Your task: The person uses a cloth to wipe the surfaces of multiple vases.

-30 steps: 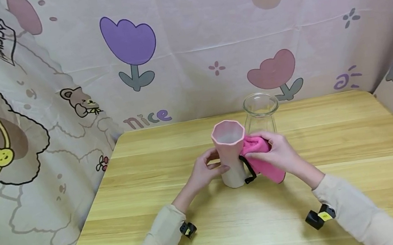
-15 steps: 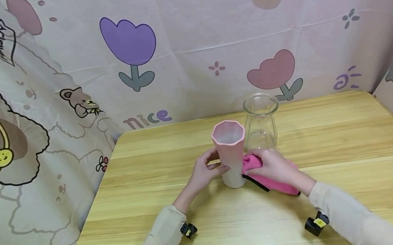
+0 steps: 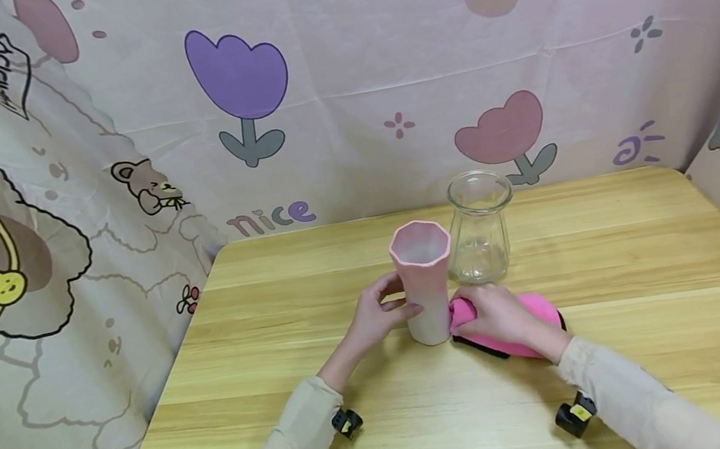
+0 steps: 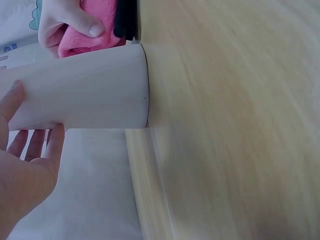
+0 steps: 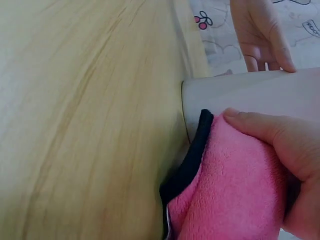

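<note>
On the wooden table [image 3: 262, 313] before me, the left hand [image 3: 375, 315] curves thumb and fingers round an upright pink-white vase [image 3: 426, 288]; the right hand [image 3: 496, 314] pinches a pink cloth [image 3: 540, 305] (black-edged) at the vase's base.

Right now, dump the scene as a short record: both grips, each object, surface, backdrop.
left grip: fingers and thumb around the pink-and-white vase
right grip: holds the pink cloth at the vase's lower right side
vase state: upright, mouth up
cloth state: bunched at the fingers, black edging visible
glass jar: upright, behind and right of the vase; neither grip on it
table: wood-grain top
backdrop: printed with flowers and "nice"
</note>
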A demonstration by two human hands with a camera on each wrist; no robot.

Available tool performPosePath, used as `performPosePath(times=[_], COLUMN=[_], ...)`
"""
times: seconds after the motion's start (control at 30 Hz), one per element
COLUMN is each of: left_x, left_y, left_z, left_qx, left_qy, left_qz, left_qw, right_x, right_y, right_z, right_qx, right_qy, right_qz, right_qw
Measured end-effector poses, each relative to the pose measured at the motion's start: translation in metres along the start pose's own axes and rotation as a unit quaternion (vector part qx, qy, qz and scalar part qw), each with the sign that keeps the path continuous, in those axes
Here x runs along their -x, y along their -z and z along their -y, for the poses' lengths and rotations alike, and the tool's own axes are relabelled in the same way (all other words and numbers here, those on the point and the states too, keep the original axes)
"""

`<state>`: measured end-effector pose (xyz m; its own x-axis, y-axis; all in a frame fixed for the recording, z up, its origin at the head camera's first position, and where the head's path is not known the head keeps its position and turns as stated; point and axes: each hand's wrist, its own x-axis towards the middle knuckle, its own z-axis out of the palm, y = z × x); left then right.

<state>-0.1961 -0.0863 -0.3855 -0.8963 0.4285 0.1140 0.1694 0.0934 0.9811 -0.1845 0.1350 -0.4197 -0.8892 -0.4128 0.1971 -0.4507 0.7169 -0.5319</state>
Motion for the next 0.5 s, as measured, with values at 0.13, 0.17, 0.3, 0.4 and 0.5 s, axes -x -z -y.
performPosePath(times=[0.13, 0.17, 0.3, 0.4, 0.5], left_x=[0.0, 0.0, 0.0, 0.0, 0.0], left_y=[0.0, 0.0, 0.0, 0.0, 0.0], left_z=[0.0, 0.0, 0.0, 0.002, 0.003], left_qx=[-0.001, -0.002, -0.001, 0.0, 0.0], left_qy=[0.0, -0.001, -0.004, -0.006, -0.01], left_qz=[-0.001, 0.0, -0.001, -0.003, -0.005], left_qw=[1.0, 1.0, 1.0, 1.0, 0.9999], right_x=[-0.001, -0.001, -0.001, 0.0, -0.001], right_y=[0.007, 0.01, 0.021, 0.029, 0.036], right_z=[0.0, 0.001, 0.006, 0.011, 0.017], right_qx=[-0.053, -0.069, -0.126, -0.157, -0.182], right_qy=[-0.005, -0.01, -0.019, -0.015, -0.005], right_qz=[-0.017, -0.024, -0.058, -0.09, -0.125], right_qw=[0.9985, 0.9973, 0.9901, 0.9833, 0.9753])
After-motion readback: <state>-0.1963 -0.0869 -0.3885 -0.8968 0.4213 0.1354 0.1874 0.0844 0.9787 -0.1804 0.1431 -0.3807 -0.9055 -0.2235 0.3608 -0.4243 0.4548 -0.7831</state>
